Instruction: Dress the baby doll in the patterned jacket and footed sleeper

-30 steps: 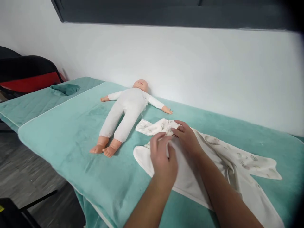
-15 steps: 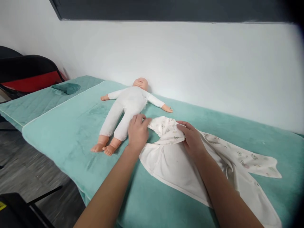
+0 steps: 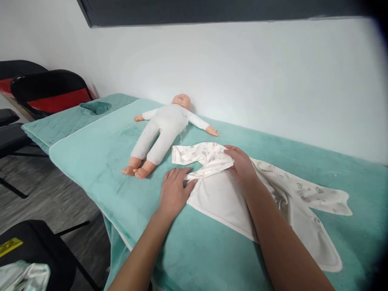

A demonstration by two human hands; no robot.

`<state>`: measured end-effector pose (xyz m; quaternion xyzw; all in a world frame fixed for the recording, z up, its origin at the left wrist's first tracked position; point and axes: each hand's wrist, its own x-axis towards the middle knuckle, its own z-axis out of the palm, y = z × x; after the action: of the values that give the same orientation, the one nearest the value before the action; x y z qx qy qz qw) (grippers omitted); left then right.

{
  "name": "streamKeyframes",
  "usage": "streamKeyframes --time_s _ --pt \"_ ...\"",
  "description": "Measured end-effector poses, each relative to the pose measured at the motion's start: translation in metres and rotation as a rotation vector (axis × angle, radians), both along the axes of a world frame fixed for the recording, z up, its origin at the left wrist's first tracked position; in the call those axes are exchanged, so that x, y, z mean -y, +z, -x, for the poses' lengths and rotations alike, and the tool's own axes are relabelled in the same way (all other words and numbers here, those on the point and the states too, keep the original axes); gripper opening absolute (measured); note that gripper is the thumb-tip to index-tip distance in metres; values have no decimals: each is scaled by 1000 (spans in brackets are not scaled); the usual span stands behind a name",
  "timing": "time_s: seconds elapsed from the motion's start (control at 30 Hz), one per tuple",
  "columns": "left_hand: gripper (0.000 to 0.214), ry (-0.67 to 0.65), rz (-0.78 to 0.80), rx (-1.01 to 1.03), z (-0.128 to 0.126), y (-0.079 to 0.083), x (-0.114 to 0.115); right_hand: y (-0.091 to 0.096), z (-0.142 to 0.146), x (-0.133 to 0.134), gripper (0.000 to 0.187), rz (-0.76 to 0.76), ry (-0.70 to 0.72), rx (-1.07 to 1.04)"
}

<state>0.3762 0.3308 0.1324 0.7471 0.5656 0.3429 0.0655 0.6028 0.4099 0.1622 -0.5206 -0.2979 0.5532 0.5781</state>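
Note:
A white baby shirt (image 3: 218, 194) with a small animal print lies spread on the green cover, its front opened out to show the plain inner side. My left hand (image 3: 173, 192) is at the shirt's left edge, thumb and fingers closing on the printed border. My right hand (image 3: 242, 166) grips the printed fabric near the shoulder, with some of the cloth hidden under my palm and forearm. One short sleeve (image 3: 182, 154) stretches left beyond my left fingertips; the other sleeve (image 3: 327, 199) lies out to the right. Behind them a baby doll (image 3: 168, 123) rests on its back, arms spread.
The green padded cover (image 3: 100, 161) drapes over the bed, with a face hole (image 3: 95, 107) at its far left. A white wall stands along the back. Black and red chairs (image 3: 54, 93) are at left, and a black chair (image 3: 36, 250) holding crumpled fabric is at lower left.
My left hand has left the short sleeve and come down to the shirt's lower printed edge; the sleeve now lies flat and straighter. My right hand keeps its hold. The view has shifted slightly.

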Motion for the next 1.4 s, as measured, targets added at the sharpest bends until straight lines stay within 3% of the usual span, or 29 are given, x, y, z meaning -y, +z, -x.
streamKeyframes --time_s 0.1,0.2,0.3,0.47,0.6,0.7,0.77,0.83,0.97,1.1,1.2,1.4 --pt "18 -56 18 151 -2 4 11 -2 -4 0 35 -9 -6 -21" --pt "16 -69 142 399 -6 11 27 -2 -4 -1 34 -35 -14 -78" --pt "16 59 260 652 -9 16 36 1 1 0 28 -140 22 -147" --pt "27 260 171 812 -8 11 32 7 10 6 34 -300 238 -222" --pt "33 363 55 727 -9 1 31 7 13 8 45 -325 299 -31" --pt "36 428 -104 541 -11 -1 33 3 16 7 44 -331 357 261" --pt "33 391 -226 387 -13 -1 36 -1 21 5 44 -366 409 526" --pt "28 260 -284 254 -15 0 37 -7 25 5 48 -439 466 774" --pt "28 -2 -108 113 -20 -2 34 -16 32 2 58 -565 452 981" --pt "29 36 -57 65 -21 -7 26 -16 31 1 47 -543 318 871" --pt "37 67 -79 -20 -20 -10 22 -14 30 3 45 -566 416 862" --pt "34 77 -68 42 -18 -14 26 -19 39 14 51 -672 613 1252"
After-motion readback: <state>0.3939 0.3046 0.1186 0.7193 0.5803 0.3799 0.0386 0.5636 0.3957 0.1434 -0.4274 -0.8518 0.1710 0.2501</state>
